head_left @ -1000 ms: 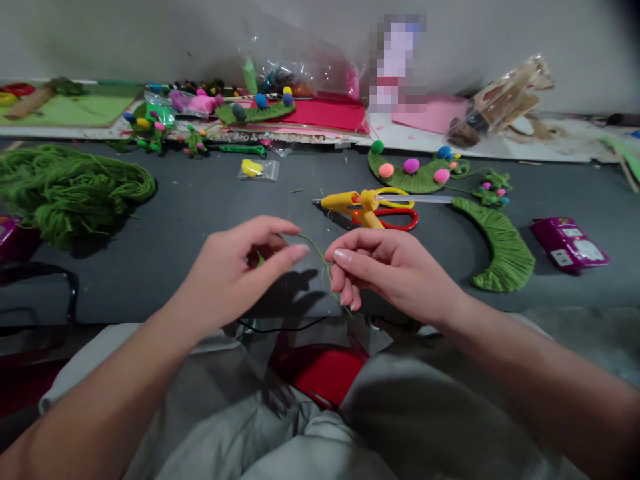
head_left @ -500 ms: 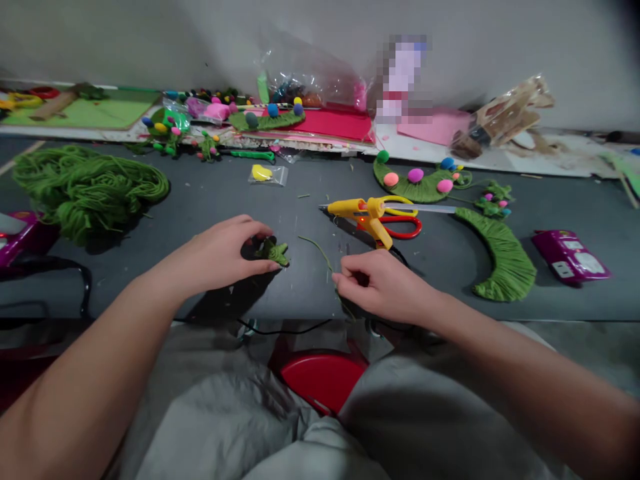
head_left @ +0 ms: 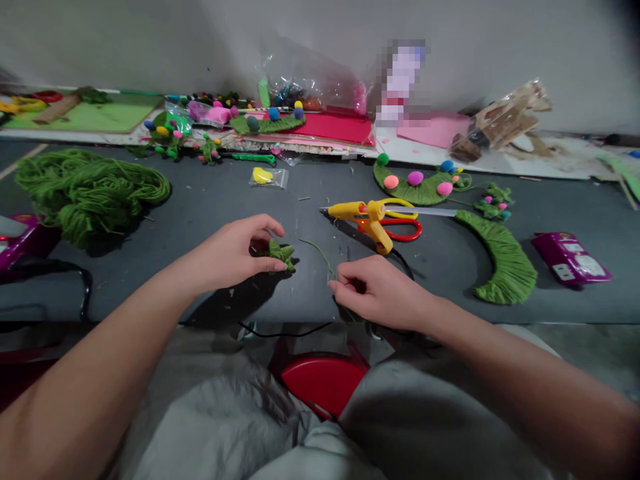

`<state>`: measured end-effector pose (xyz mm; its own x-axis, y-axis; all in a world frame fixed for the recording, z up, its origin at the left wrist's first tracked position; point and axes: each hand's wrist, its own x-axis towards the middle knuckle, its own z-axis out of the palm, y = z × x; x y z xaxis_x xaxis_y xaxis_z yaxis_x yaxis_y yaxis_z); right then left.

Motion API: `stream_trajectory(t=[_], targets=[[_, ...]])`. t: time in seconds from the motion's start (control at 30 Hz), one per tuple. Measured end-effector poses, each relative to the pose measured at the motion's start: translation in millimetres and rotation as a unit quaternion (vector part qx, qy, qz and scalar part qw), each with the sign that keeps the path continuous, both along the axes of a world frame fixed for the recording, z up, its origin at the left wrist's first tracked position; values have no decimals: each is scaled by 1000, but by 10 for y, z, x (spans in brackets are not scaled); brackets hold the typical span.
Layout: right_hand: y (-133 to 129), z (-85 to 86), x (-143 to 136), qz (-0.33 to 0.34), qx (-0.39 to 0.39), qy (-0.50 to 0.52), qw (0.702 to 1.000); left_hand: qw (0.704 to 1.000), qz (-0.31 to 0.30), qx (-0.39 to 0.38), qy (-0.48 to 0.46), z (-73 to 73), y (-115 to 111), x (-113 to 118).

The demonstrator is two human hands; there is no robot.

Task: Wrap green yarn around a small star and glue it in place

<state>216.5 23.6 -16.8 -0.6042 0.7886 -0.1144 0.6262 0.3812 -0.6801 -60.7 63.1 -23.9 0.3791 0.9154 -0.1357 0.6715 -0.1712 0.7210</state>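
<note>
My left hand (head_left: 240, 250) curls loosely around a small star wrapped in green yarn (head_left: 281, 253), low over the dark table. Its thumb lies against the star's near side, while the index finger is lifted off the top. My right hand (head_left: 377, 287) is closed in a pinch at the table's front edge. A thin strand of green yarn (head_left: 317, 248) runs to its fingertips and reappears below them. Beyond that hand lies a yellow glue gun (head_left: 357, 212) with a lit red light, over scissors with yellow and red handles (head_left: 403, 230).
A heap of green yarn (head_left: 90, 190) lies left. To the right are a bare green yarn crescent (head_left: 505, 260), another crescent with pompoms (head_left: 415, 187) and a purple power box (head_left: 570, 257). A small bag with a yellow piece (head_left: 267, 177) lies behind. A black cable (head_left: 403, 260) trails from the glue gun.
My left index finger has lifted from the star, which has shifted slightly right and nearer and shows more of its points. My right hand stays almost in place at the yarn strand.
</note>
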Motion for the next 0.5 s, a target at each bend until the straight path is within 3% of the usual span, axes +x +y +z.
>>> stream_trajectory(t=[0.23,0.5], targets=[[-3,5,-17,-18,-25,29,999,996,32,-21,-77,158,-105,217],[-6,5,-45,-42,-166,200,965,989,-2,-55,-140,180,-206,422]])
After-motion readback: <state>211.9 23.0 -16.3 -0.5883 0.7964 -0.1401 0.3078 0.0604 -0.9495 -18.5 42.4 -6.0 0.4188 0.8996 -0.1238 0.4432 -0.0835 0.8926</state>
